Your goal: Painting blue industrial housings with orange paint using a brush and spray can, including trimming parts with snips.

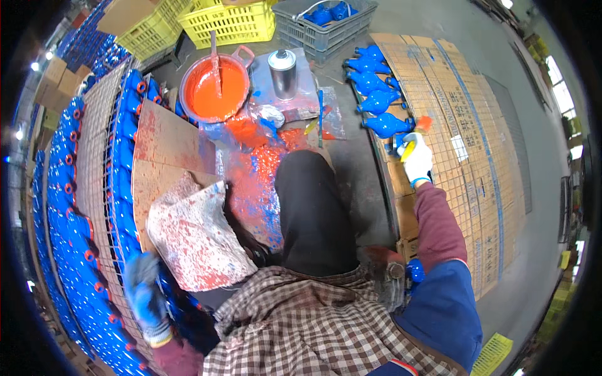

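Observation:
My right hand [417, 161], in a white glove, is closed around a paintbrush [424, 123] with orange-red bristles and a yellow handle. It is beside the nearest of several blue bulb-shaped metal parts [387, 125] lined up at the edge of a wire rack. Whether the brush touches a part I cannot tell. My left hand [145, 294], in a blue glove, is low at the left and smeared by motion. Close to it stand racked blue parts [122, 182] with red rims. A paint-spattered cloth [194, 238] lies over my left leg.
Ahead is a pan [188, 100] of orange paint with a stick-like tool [217, 69] in it. Beside it a metal can [283, 78] stands on a stained board. Yellow crates [229, 26] and a grey crate [323, 31] are beyond. Cardboard [464, 182] covers the right rack.

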Available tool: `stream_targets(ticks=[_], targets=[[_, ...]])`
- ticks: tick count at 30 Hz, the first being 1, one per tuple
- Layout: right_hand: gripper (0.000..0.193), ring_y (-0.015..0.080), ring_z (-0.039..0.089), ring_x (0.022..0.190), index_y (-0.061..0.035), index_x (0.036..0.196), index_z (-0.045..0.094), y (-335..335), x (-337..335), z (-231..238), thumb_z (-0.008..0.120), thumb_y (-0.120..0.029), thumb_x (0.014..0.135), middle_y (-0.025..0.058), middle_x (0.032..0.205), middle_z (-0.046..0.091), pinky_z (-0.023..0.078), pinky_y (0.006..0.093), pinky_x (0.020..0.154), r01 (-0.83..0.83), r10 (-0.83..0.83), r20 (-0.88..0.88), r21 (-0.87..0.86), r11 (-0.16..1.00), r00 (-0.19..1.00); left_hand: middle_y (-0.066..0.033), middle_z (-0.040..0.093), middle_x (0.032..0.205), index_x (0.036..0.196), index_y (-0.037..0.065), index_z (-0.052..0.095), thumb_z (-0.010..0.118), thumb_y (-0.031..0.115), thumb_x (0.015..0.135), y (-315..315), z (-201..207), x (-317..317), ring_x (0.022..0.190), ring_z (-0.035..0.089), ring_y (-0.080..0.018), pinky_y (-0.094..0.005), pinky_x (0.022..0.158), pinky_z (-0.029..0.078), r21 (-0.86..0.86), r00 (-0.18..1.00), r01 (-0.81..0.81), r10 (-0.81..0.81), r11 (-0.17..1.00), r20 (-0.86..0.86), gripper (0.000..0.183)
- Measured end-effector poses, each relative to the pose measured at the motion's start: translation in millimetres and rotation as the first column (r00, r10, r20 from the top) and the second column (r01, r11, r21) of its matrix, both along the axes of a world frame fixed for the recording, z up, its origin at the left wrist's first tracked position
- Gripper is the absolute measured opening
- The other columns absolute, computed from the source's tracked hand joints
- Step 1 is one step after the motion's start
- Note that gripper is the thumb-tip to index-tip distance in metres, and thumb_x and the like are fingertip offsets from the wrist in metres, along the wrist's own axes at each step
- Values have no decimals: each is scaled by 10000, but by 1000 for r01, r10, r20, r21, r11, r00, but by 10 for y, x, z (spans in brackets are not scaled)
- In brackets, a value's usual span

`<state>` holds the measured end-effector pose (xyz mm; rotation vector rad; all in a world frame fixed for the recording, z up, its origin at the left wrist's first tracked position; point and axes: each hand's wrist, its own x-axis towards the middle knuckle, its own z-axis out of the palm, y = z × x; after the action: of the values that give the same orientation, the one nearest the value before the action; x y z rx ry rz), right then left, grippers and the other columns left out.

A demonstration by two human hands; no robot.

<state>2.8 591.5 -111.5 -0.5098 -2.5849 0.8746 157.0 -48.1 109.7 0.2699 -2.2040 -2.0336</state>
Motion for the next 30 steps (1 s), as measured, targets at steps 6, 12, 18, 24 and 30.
stream_targets(ticks=[6,12,18,24,30], targets=[[242,42,478,594,-101,1055,591,-734,656,1364,707,-36,853,74,961,657,391,201,514,-316,14,-476,-561,765,879,-128,597,1361,1449,15,469,621,112,902,1634,-704,-479,1234,570,-222,-358,1058,443,604,579,562,-790,565,200,576],[233,68,453,592,-127,1123,574,-1918,1068,2042,604,-59,902,21,962,592,411,194,558,-333,-462,-380,-925,183,801,-68,509,1424,1543,94,316,772,40,797,2716,-911,-734,1260,529,-168,-344,1049,453,870,617,470,-761,150,-202,876],[276,110,540,734,-187,1122,540,-2822,1129,1835,600,-15,915,39,1016,572,485,245,633,-518,-145,-500,-841,-156,854,-39,454,1493,1563,111,268,835,12,638,2004,-818,-832,1341,477,-200,-387,1132,392,725,824,489,-528,485,-203,1089],[220,121,603,726,-119,1228,486,-3280,826,1739,552,-155,1021,241,1344,572,503,224,600,-657,192,-631,-688,308,752,-41,426,1525,1585,179,214,630,361,942,1168,-521,-1165,1402,428,-234,-445,1174,359,597,800,599,-418,534,-430,787],[603,46,481,656,-50,1351,575,-3377,-313,1562,313,-516,1074,31,934,643,373,186,576,-272,8,-329,-769,579,944,-118,459,1485,1542,90,293,739,428,863,678,-824,-1469,1345,495,-279,-464,1095,460,725,885,455,-170,517,-434,880]])
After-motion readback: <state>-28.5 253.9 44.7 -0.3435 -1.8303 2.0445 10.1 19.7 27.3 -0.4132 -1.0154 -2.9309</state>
